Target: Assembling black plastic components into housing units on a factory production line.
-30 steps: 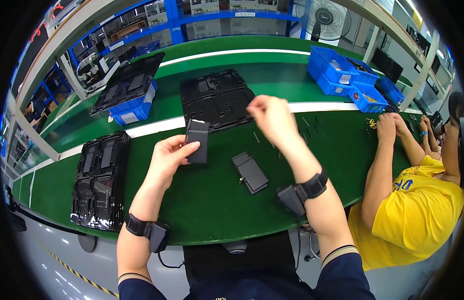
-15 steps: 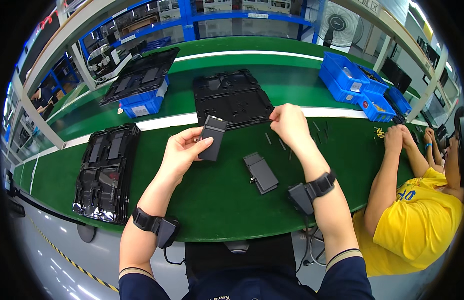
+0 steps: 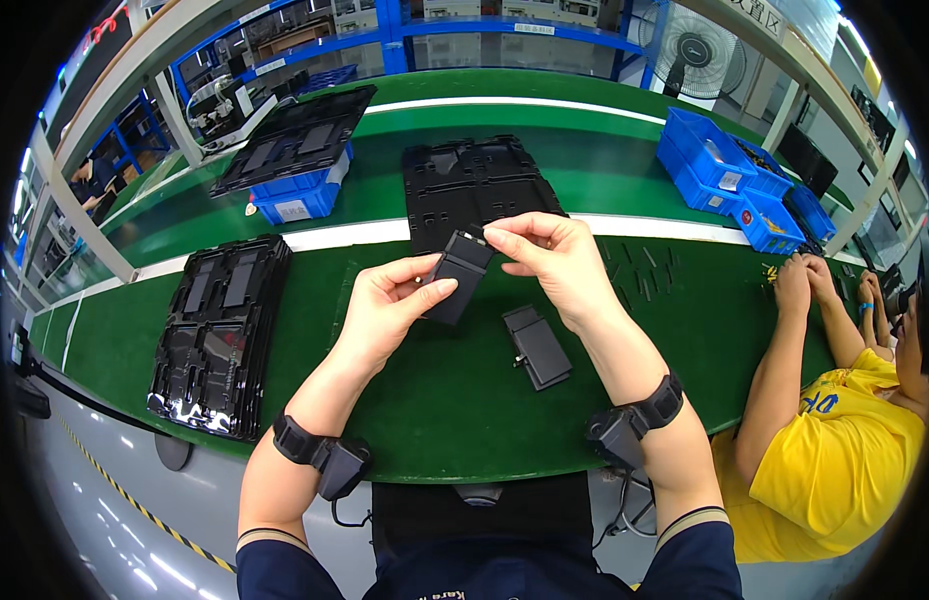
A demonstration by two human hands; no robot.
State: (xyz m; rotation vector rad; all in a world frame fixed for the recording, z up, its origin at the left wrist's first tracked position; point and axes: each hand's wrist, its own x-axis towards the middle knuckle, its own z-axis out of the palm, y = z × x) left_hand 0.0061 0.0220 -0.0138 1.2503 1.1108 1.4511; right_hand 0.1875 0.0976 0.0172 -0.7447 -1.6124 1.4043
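Observation:
My left hand grips a flat black rectangular case by its sides, thumb on the front face. The case is tilted, its upper end leaning right. At that upper end, the thumb and fingertips of my right hand are pinched together by the top edge. Whatever they hold is too small to make out. On the green mat below the right hand lies a second black case, with a small metal fitting on its left side. Several thin dark strips are scattered to the right of my right hand.
Behind my hands lies a black moulded tray. A stack of similar trays stands at left; more trays rest on a blue bin. Blue bins sit at far right. A co-worker in a yellow shirt works at the right.
My right hand has moved left and toward me, from beside the black tray to the upper end of the held case. That case has tilted further right. The view has shifted slightly.

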